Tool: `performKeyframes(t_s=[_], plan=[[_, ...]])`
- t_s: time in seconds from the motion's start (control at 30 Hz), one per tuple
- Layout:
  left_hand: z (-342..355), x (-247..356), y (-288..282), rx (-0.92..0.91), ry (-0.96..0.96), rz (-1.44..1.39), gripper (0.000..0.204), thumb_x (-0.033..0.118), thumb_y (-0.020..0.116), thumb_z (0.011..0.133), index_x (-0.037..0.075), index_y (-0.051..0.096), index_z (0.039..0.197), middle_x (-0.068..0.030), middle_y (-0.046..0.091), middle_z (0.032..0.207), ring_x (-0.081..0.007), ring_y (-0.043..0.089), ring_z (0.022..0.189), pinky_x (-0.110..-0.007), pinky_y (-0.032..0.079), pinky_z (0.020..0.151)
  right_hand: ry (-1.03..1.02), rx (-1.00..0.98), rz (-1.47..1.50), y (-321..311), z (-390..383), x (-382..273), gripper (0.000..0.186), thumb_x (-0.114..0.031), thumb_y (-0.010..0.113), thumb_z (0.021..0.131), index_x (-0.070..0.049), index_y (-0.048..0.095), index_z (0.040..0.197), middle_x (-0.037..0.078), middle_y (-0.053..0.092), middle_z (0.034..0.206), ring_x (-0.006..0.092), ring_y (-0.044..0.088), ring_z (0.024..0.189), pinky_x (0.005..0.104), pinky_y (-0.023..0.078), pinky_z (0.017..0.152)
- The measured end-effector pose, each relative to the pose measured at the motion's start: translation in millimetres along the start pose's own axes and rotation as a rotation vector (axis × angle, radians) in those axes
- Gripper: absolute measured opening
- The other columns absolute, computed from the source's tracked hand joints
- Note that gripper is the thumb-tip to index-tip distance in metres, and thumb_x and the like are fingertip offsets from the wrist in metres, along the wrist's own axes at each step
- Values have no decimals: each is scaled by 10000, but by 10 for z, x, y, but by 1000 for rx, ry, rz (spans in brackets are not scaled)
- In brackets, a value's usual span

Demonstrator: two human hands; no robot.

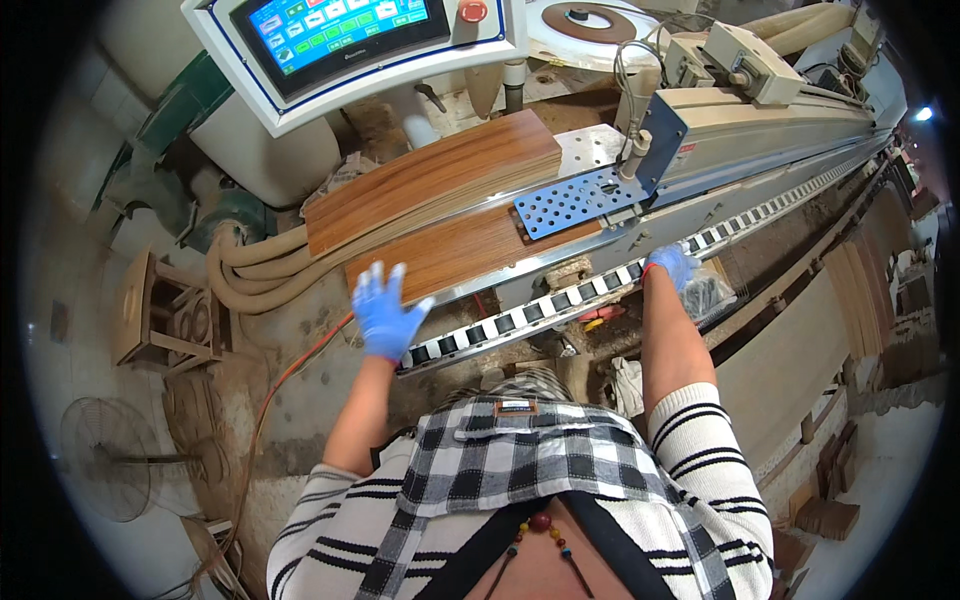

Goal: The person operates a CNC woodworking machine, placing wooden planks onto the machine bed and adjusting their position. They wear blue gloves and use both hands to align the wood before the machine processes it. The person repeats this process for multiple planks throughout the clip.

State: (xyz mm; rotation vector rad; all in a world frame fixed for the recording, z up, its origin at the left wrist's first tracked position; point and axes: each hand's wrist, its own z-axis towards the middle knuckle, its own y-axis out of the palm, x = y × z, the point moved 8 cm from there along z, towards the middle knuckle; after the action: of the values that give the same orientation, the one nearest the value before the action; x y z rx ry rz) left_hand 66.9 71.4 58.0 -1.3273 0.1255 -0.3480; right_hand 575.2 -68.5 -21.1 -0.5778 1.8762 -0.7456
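Note:
My left hand point(388, 315), in a blue glove, has spread fingers at the front edge of a wood-grain board point(437, 262). The board lies on the machine bed, partly under a blue perforated plate point(575, 205). Below it runs a long rail of black rollers point(532, 312) in white housings. My right hand point(672, 268), also gloved, is at that rail to the right of my left, its fingers bent round the rail's edge and partly hidden. A stack of wood-grain boards point(432, 175) lies behind the first board.
Above are a control screen point(335, 35), a red button point(473, 11) and a reel of brown banding point(580, 22). The machine beam point(760, 135) extends rightward. Hoses point(250, 270), a wooden stand point(160, 310) and a fan point(105, 455) stand left. Large panels point(790, 360) lie at the right.

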Motion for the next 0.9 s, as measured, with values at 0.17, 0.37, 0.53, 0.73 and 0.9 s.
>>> performKeyframes(t_s=[0.17,0.37,0.53,0.73,0.9], plan=[[-396,-776,202,-34,-213,-36,710,476,677,809,186,447,1414,-219,389,1449,-398,363,1325,-500,268,1091,-13,-47,-5,-34,-44,-29,692,-510,372,948,-50,283,1457,222,472,1373,376,533,1194,469,427,986],[-426,-967,378,87,-304,-356,562,359,685,833,152,548,1337,-204,423,1438,-355,395,1318,-449,244,1124,-14,-30,33,77,56,27,738,-440,452,923,-33,196,1484,231,439,1406,375,529,1202,464,411,986],[-429,-990,380,92,-318,-367,553,342,697,821,141,565,1319,-200,428,1436,-352,420,1300,-444,269,1114,-3,-91,23,105,66,5,719,-456,407,947,-47,190,1497,218,411,1434,361,493,1247,458,398,1015],[-396,-942,319,99,-302,-339,532,306,709,816,118,582,1297,-209,459,1410,-342,466,1267,-417,321,1082,-2,-65,22,143,139,37,791,-488,451,915,-44,166,1504,191,393,1456,355,481,1257,454,387,1028],[-394,-990,350,83,-317,-362,544,341,714,804,140,589,1293,-195,459,1415,-341,444,1284,-425,297,1099,6,-99,14,115,91,26,795,-484,454,917,-44,153,1506,212,382,1454,361,502,1233,471,395,1015]])
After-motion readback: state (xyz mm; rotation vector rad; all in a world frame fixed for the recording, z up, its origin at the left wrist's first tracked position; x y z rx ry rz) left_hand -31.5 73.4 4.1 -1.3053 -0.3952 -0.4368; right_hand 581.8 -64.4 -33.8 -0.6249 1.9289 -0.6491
